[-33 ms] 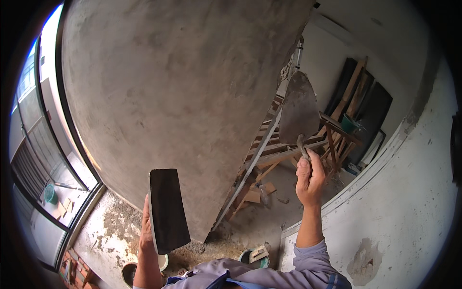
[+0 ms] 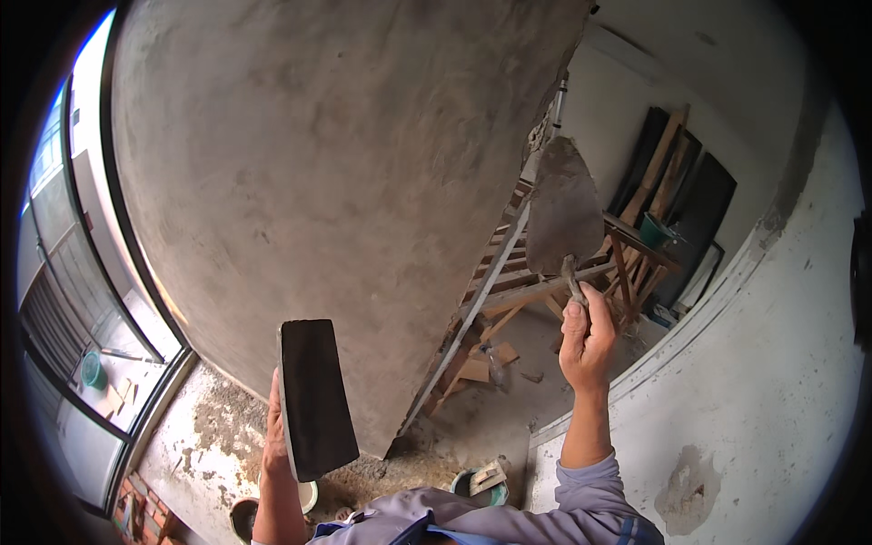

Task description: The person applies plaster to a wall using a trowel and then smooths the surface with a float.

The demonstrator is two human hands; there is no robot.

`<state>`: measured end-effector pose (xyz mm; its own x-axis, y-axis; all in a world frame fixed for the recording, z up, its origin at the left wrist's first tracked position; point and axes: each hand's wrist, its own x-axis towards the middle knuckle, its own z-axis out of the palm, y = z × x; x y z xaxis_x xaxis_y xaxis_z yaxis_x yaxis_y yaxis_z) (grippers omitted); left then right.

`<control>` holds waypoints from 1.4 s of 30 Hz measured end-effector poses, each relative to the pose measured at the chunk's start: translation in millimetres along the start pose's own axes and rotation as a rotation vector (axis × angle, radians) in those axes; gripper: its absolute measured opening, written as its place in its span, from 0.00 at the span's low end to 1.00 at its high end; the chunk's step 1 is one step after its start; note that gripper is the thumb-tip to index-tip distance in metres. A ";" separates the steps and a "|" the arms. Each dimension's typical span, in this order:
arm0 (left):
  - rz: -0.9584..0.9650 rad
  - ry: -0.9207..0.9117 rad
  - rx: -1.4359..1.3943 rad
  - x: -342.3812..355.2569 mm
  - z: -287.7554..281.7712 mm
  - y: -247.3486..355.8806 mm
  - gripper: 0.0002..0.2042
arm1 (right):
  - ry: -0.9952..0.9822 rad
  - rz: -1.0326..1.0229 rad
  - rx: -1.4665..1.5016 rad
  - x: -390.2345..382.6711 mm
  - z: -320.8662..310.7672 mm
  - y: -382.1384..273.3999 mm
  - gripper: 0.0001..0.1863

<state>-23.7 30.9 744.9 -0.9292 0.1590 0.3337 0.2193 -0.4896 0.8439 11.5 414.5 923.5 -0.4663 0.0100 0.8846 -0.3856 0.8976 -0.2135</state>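
Observation:
My left hand [image 2: 275,431] is closed at the edge of a dark rectangular plastering float [image 2: 318,400], held upright low in front of the wall. The float's handle and most of my fingers are hidden behind the board. My right hand [image 2: 588,341] grips the handle of a trowel [image 2: 565,204] with a broad, grey-smeared blade pointing up. That blade stands beside the right edge of a grey plastered wall [image 2: 336,182] and covers part of the room behind; whether it touches the edge I cannot tell.
A pale straight strip [image 2: 490,291] runs along the wall's right edge. Behind it stand wooden trestles [image 2: 545,295] and leaning boards [image 2: 668,168]. By my body is a bucket [image 2: 461,483] with a wooden tool on it. A glazed frame [image 2: 136,245] is left, a white wall [image 2: 754,363] right.

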 end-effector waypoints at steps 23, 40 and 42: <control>0.162 -0.210 0.638 17.1 -81.7 -18.4 0.31 | -0.006 0.086 -0.417 34.5 -24.8 -85.8 0.14; 0.043 0.029 -0.088 17.9 -80.8 1.0 0.31 | -0.188 -0.026 -0.446 42.6 -33.7 -90.3 0.13; -0.027 0.038 -0.176 17.5 -73.1 11.7 0.34 | -0.398 0.006 -0.351 20.2 -29.7 -94.9 0.13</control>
<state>-59.2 -34.7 729.8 -0.9453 0.1433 0.2929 0.1417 -0.6285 0.7648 62.3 342.6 974.0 -0.7598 -0.0914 0.6437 -0.1244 0.9922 -0.0060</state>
